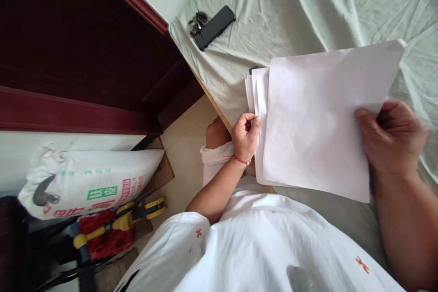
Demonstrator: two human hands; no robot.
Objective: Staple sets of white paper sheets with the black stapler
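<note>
Green sheet [290,13] lies beneath; over its near edge, left hand [246,136] and right hand [393,139] pinch papers [318,118] from opposite sides, probably for alignment.

The papers [318,118] are plain white, faintly lilac where shaded. The cloth [290,13] is a plain, pale grey-green; on its far left, the phone-like object [216,26] is black. The shirt [267,232] is white with small orange figures, and the bracelet [241,159] is red with a pale bead. On the left, the panel [85,32] is very dark brown, edged in maroon; the sack [116,171] is white with pink-red and green lettering. Near left, yellow parts [125,221] cross something bright red. The floor [185,141] is beige.
</note>
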